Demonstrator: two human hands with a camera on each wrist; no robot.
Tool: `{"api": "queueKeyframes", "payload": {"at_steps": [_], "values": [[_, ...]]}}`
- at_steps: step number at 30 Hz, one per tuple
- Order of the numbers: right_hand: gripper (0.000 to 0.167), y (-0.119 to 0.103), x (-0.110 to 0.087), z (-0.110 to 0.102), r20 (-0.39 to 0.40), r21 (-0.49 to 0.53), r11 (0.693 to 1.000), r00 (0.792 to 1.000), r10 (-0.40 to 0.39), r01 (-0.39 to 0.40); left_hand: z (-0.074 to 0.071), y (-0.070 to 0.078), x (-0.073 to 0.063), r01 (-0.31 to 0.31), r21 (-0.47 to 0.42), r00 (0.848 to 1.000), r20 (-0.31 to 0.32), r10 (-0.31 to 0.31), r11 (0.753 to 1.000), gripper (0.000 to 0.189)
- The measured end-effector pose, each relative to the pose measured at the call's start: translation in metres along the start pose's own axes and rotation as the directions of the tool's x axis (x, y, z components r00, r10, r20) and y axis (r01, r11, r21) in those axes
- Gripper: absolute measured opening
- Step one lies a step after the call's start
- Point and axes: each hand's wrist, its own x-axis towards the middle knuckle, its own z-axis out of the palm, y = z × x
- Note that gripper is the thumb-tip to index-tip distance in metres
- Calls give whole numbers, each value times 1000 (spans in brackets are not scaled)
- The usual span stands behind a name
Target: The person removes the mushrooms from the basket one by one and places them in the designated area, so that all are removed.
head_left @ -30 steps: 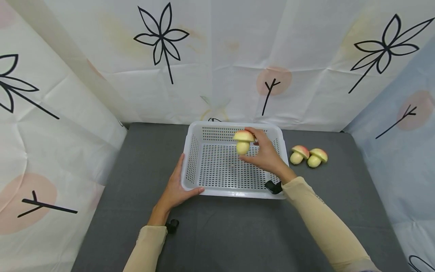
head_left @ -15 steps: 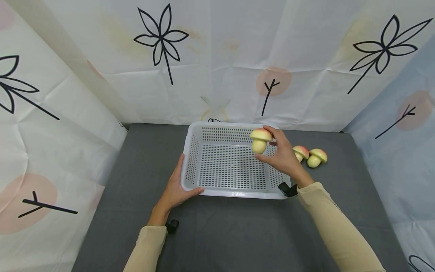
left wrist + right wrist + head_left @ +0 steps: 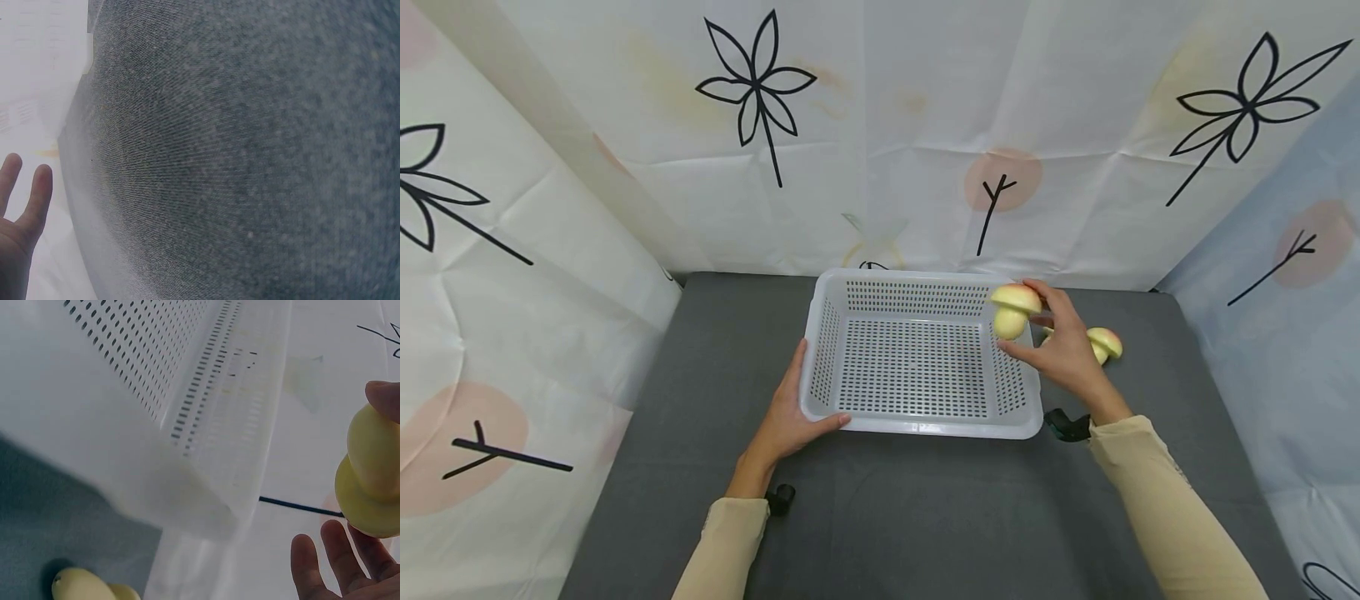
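Note:
My right hand (image 3: 1071, 354) pinches a toy mushroom (image 3: 1012, 321) between thumb and fingers, with its stem down. It is pale yellow with a reddish tinge on the cap and hangs over the right side of a white perforated plastic basket (image 3: 917, 428). In the right wrist view, the held mushroom (image 3: 375, 456) shows at the right edge, beside the fingers (image 3: 337, 544). Straight fingers of my left hand (image 3: 790, 421) lie along the basket's left side, the thumb along its front rim. Only two fingers (image 3: 39, 197) show clearly in the left wrist view.
On the grey cloth-covered table (image 3: 910, 517), right of the basket, lies another toy mushroom (image 3: 1105, 342). One more beside it is mostly hidden behind my right hand. White printed fabric (image 3: 910, 100) stands behind the table and along both sides. Black straps circle both wrists.
My right hand has carried the mushroom rightward, from over the basket's inside to its right side, and now covers most of one table mushroom. The left hand and basket stay put.

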Motion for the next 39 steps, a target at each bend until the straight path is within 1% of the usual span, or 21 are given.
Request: {"api": "queueKeyframes", "payload": {"at_steps": [7,11,14,22,25,28,33,39], "values": [[93,5,-8,-17,-11,12,998,998,69,-69,0,-2,1,-4,-8,1000,2,4,1000,128],[93,7,-12,-26,-37,-17,995,994,102,-102,0,-1,1,-2,-9,1000,1,2,1000,128],[95,11,-16,-32,-64,-46,993,993,101,-104,0,0,1,0,-7,1000,4,0,1000,128],[95,28,-28,-47,-104,-59,993,990,98,-104,1,1,1,-2,-6,1000,7,2,1000,128],[95,31,-32,-53,-118,-71,992,988,100,-108,1,0,1,-6,-5,1000,9,6,1000,128],[94,36,-37,-58,-127,-79,989,986,111,-122,0,0,1,-7,-11,1000,9,7,1000,128],[92,45,-44,-67,-139,-93,986,982,128,-142,0,0,1,10,-7,1000,8,-10,1000,129],[90,57,-48,-77,-166,-100,981,974,151,-169,0,-1,1,10,-6,1000,6,-10,1000,129]]}}
